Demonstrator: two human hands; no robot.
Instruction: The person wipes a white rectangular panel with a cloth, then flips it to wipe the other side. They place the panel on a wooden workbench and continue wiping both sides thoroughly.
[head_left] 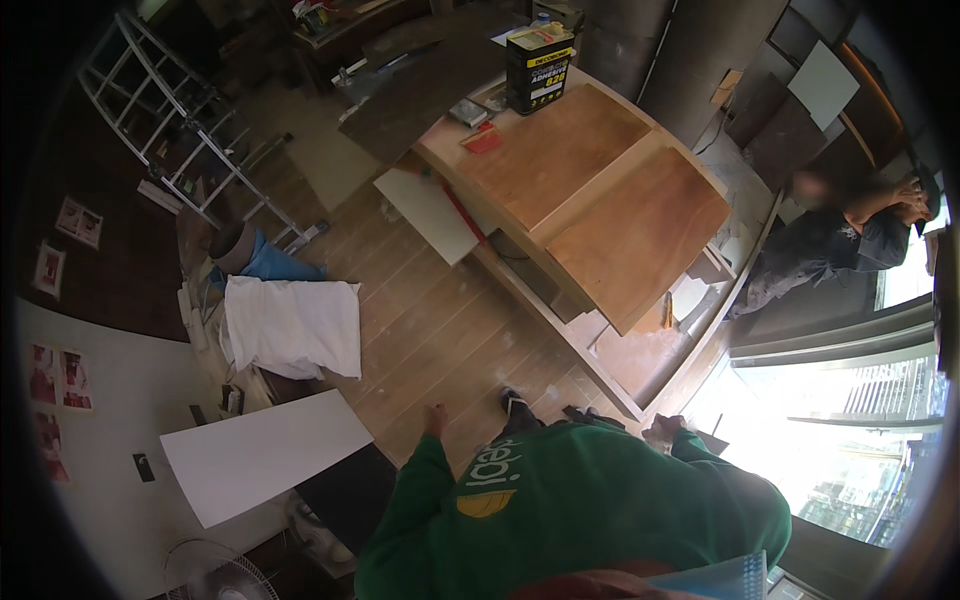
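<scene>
We note brown wood panels [640, 240] on a framed bench [636, 362], plank floor [400, 335] below, ladder [183, 118] beyond, bright window [850, 440] rightward. Right hand [663, 432] hangs near the bench's corner, left hand [435, 420] nearer the white board [262, 455] (neither grip can we tell).

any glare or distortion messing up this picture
Head view: the large bright window at right is partly blown out to white; the silver metal ladder at upper left bends with the fisheye; the person's bare left hand shows small, finger detail unclear.
</scene>
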